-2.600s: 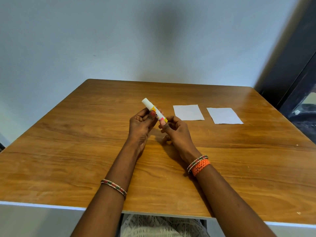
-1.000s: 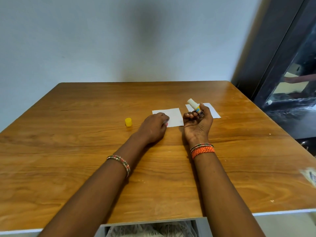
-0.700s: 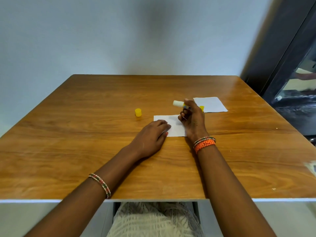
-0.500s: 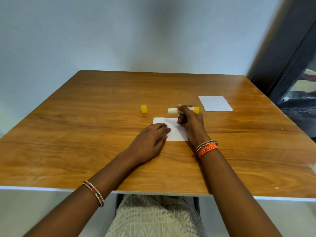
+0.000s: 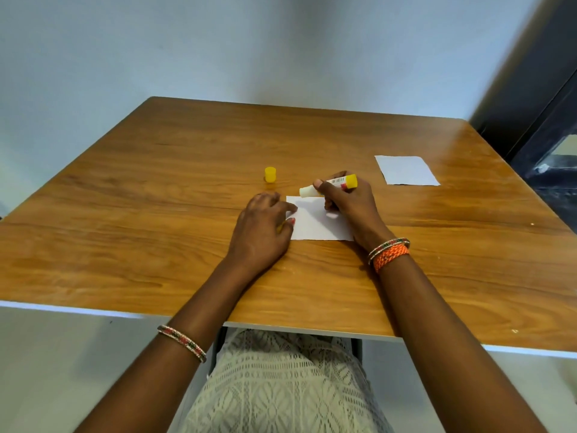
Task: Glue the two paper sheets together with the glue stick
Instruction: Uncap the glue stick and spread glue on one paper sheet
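A white paper sheet lies on the wooden table between my hands. My left hand rests flat on the sheet's left edge, fingers spread. My right hand grips the uncapped glue stick, held nearly level, its white tip at the sheet's far left corner. Its yellow cap stands on the table just beyond my left hand. The second white sheet lies apart at the far right.
A pale wall runs behind the table. A dark door frame and glass stand at the right. The table's white front edge is near my lap.
The cap came off the glue stick and now stands on the table. The near sheet slid toward me under my left hand. My right hand lowered the stick's tip to that sheet's far edge.
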